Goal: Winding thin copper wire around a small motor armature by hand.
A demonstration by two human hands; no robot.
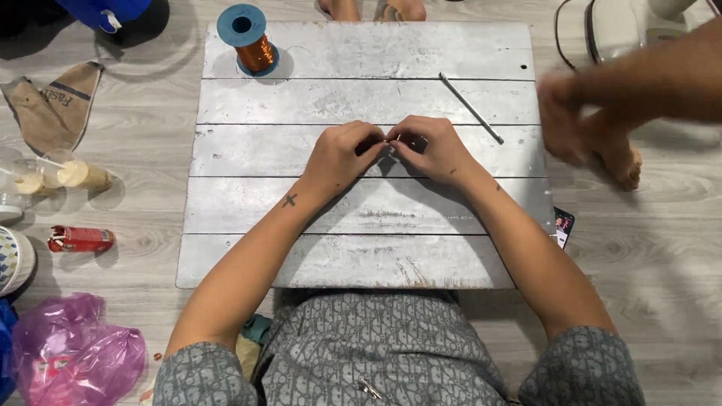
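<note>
Head view: on a low counter (361,207) of whitewashed wooden planks, the left hand (342,154) and the right hand (436,149) meet near the middle of the counter, fingertips touching. Both sets of fingers are curled narrow and pinch something very small between them; it is too tiny to tell what it is, and it sits right at the point where the hands meet.

At the far left corner of the counter stands a spool of copper wire (252,37) with blue flanges. A thin metal rod (471,107) lies slanted on the counter, beyond the right hand and apart from it.

Off the right edge of the counter, another person's arm (632,86) reaches in, blurred, above a bare foot (617,154) on the wooden floor. Left of the counter on the floor lie a red tube (81,239), a plastic cup with a pale drink (75,174) and a crumpled pink plastic bag (71,353).
</note>
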